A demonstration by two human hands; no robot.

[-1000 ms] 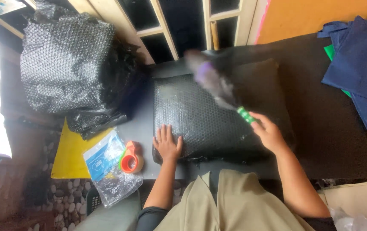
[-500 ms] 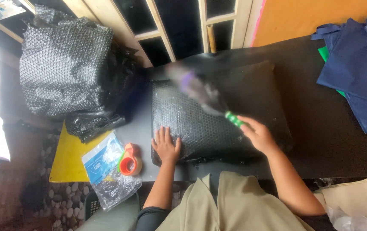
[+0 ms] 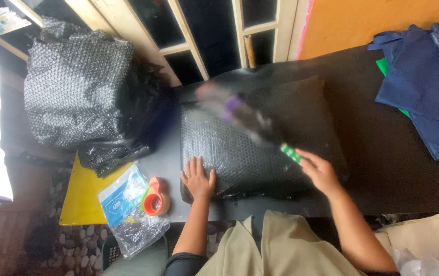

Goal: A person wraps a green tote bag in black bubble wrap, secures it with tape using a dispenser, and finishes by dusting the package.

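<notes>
A person presses a black bubble-wrapped parcel (image 3: 260, 148) flat on a dark table (image 3: 393, 168) while swinging a brush-like tool (image 3: 245, 117) over it.

The left hand (image 3: 198, 179) lies palm down on the parcel's near left corner, fingers spread apart. The right hand (image 3: 321, 173) is clamped on the tool's green handle, its head a blur. An orange tape dispenser (image 3: 155, 197) sits on a clear plastic bag (image 3: 127, 214), just left of the parcel.
</notes>
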